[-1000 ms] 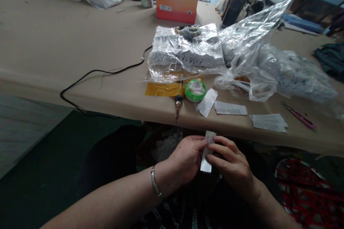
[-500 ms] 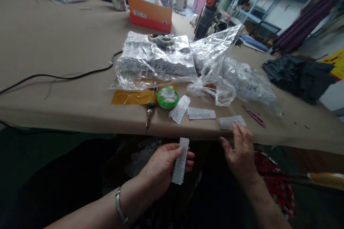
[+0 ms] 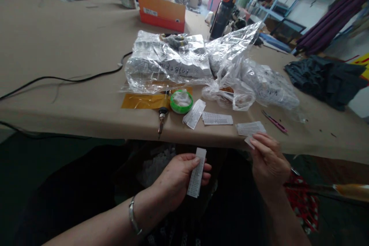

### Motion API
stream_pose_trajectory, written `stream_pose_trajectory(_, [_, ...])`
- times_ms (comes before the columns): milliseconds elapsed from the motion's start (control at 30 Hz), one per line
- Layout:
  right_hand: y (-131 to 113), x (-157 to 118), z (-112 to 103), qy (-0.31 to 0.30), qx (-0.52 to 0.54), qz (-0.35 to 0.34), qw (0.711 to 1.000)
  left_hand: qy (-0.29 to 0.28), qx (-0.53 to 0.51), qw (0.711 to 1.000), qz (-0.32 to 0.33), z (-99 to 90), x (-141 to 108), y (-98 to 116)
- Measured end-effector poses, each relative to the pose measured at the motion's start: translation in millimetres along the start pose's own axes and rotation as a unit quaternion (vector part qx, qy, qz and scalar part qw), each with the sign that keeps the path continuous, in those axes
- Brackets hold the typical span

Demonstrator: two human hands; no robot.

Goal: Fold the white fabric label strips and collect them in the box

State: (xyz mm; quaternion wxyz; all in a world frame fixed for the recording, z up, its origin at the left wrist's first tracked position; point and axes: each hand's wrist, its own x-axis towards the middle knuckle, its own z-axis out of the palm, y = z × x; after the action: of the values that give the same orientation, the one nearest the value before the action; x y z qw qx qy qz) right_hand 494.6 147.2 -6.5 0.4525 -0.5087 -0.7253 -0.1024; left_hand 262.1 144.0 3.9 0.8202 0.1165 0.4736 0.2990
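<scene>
My left hand (image 3: pixel 180 175) grips a small stack of narrow printed label strips (image 3: pixel 197 173) under the thumb, below the table's front edge. At that edge, my right hand (image 3: pixel 269 159) pinches a small white label (image 3: pixel 249 141) between thumb and fingers. Touching or just behind it lies a pile of printed labels (image 3: pixel 250 127) on the table. Farther left are a second label pile (image 3: pixel 217 118) and a slanted one (image 3: pixel 194 113). Beside these stands a green-rimmed round tub (image 3: pixel 181 102) with white fluffy stuff in it.
A soldering iron (image 3: pixel 162 117) lies by amber film (image 3: pixel 141 101), its tip at the table edge. Pink-handled tweezers (image 3: pixel 275 122) rest to the right. Plastic-wrapped packages (image 3: pixel 170 59) sit behind, with an orange box (image 3: pixel 161 12) and a dark bottle (image 3: pixel 221 17) farther back.
My right hand has gone from resting fingertips on the right label pile to pinching one label, drawn slightly toward me. My left hand keeps its strips.
</scene>
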Motion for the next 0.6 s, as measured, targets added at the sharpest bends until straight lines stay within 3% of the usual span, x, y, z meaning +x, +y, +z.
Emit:
stream_pose_trajectory(133, [-48.8,-3.7,21.4,-0.076,0.102,-0.071,0.989,-0.067,-0.018,0.998,0.012,-3.3,-1.5,-3.8])
stream_pose_trajectory(233, [-68.4,-14.6,42.9,-0.155,0.158,-0.129,0.967,-0.086,-0.060,0.993,0.052,-9.7,-3.9,-3.2])
stream_pose_trajectory(367, [-72.5,-26.2,59.3,-0.208,0.183,-0.160,0.947,-0.062,-0.117,0.990,0.056,-18.8,-8.9,-0.2])
stream_pose_trajectory(600, [-78.5,-22.5,57.9,-0.245,0.199,-0.177,0.932,-0.068,-0.146,0.986,0.051,-29.1,-15.3,-0.3])
